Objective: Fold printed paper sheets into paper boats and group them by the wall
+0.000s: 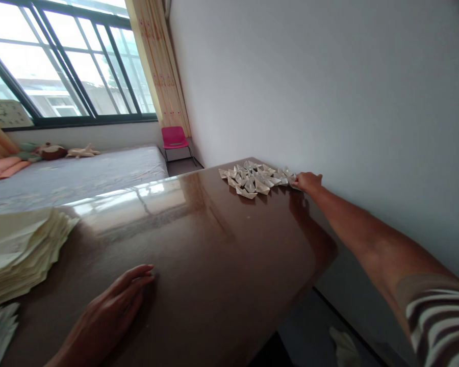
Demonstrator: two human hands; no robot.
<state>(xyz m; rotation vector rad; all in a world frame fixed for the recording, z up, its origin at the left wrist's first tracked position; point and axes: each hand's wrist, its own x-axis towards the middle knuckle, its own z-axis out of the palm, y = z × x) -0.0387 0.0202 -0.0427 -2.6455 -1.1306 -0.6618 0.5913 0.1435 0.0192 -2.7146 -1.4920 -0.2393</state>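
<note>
Boat of pale folded paper left of right hand, touching fingertips, grip unclear, near right edge of glossy brown table; left hand farther, fingers released.

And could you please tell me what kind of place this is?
It looks like a bedroom in a home: there is a bed with soft toys on it, below a wide window with a flowered curtain.
</note>
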